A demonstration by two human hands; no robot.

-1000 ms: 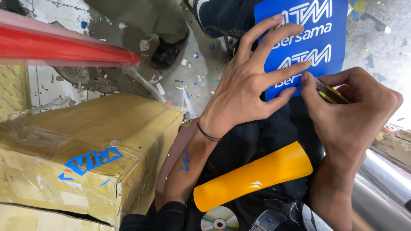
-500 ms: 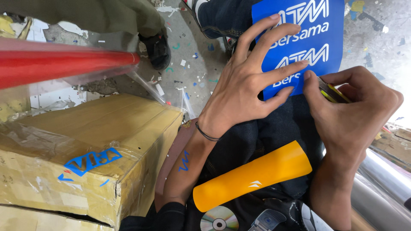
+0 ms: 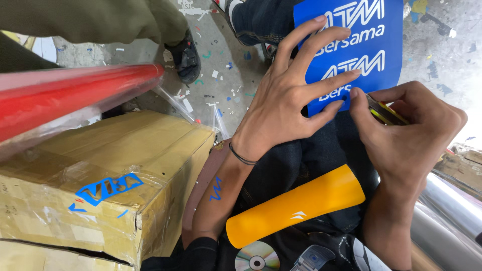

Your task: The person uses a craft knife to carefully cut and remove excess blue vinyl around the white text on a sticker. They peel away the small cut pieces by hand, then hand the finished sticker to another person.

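1. Cardboard box (image 3: 100, 185) at lower left, taped, with scraps of blue vinyl stuck to its side.
2. Red roll (image 3: 70, 98) in clear wrap, slanting across the box top from the left edge.
3. Blue sheet (image 3: 386, 55) with white lettering at top centre, lying over a dark-trousered lap.
4. Yellow roll (image 3: 296, 208) lying tilted on the lap, between the two forearms.
5. Left hand (image 3: 288, 108) spread wide and pressed flat, fingers on the sheet's lower left part; grips nothing. Thin black band on the wrist, a blue vinyl scrap on the forearm.
6. Right hand (image 3: 406, 135) curled closed around a small yellow and dark tool (image 3: 384, 111), thumb tip just beside the left hand's little finger at the sheet's lower edge.
7. Another person's sandalled foot (image 3: 186, 57) on the littered floor, top left.
8. Disc (image 3: 257, 258) at bottom edge, below the yellow roll.
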